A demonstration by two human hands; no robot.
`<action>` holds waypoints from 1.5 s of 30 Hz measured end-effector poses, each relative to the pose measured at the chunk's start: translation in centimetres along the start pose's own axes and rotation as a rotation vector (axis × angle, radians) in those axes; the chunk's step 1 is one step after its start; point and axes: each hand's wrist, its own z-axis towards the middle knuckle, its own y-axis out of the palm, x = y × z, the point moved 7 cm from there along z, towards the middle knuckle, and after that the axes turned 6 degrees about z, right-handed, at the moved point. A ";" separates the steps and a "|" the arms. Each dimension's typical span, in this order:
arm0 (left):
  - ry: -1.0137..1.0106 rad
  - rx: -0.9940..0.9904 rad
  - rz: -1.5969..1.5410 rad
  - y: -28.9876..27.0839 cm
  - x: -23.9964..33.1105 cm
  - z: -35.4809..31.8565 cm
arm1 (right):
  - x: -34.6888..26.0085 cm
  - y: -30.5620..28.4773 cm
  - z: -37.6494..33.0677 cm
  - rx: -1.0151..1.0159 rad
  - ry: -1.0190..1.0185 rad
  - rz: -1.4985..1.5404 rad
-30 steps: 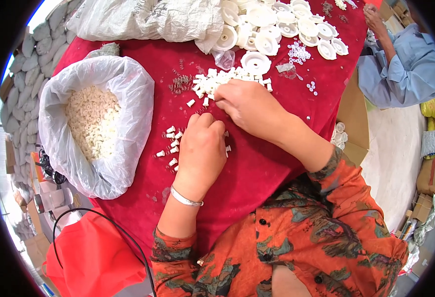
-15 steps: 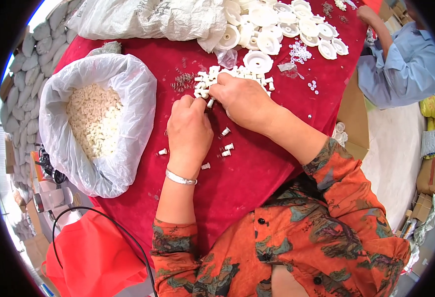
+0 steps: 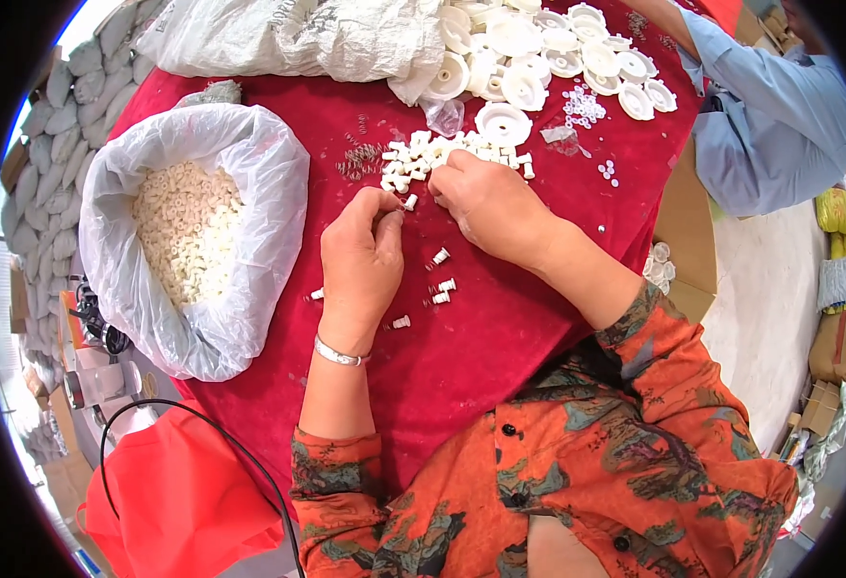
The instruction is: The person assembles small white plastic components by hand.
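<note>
My left hand [image 3: 363, 252] has thumb and index finger pinched at the spring end of a small white plastic piece [image 3: 410, 202]. To its right, my right hand [image 3: 490, 204] bends closed at the near edge of a heap of similar white pieces [image 3: 423, 159]; what its fingertips hold, if anything, is hidden. Loose metal springs [image 3: 357, 162] lie left of the heap. Several white pieces with springs fitted [image 3: 440, 256] are scattered on the red cloth [image 3: 461, 337] below my hands.
On the left stands a plastic-lined bag of small pale parts [image 3: 187, 231]. Large white round caps [image 3: 514, 58] and a woven sack [image 3: 298, 39] lie at the back. Small clear rings [image 3: 585, 104] sit right of the caps. A person in a blue shirt [image 3: 779, 125] is at the far right.
My hands have drawn apart slightly: the left has shifted a little left, the right a little to the right and down. The co-worker's arm has swung inward over the far table edge.
</note>
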 end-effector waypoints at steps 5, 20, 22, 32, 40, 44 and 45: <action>-0.151 -0.113 -0.299 0.4 -0.5 -0.2 | -0.4 -2.3 -0.1 -0.025 0.233 0.758; -0.163 -0.256 -0.399 0.9 0.9 -0.7 | -2.6 -3.7 -1.3 -0.007 -0.061 0.570; -0.123 -0.252 -0.349 0.7 1.4 -0.7 | -1.8 -2.9 -1.7 -0.121 0.230 0.823; -0.096 -0.273 -0.393 1.0 2.6 -1.1 | -0.6 -1.0 -2.8 -0.246 0.476 1.254; -0.238 -0.286 -0.652 2.0 2.9 -1.6 | -0.1 0.1 -3.6 -0.054 0.531 1.543; -0.050 -0.066 -0.347 1.8 3.0 -1.7 | -0.9 0.0 -3.5 0.063 0.487 1.326; 0.086 0.016 -0.136 1.5 3.9 -1.8 | -1.5 -1.7 -3.0 0.197 0.260 0.985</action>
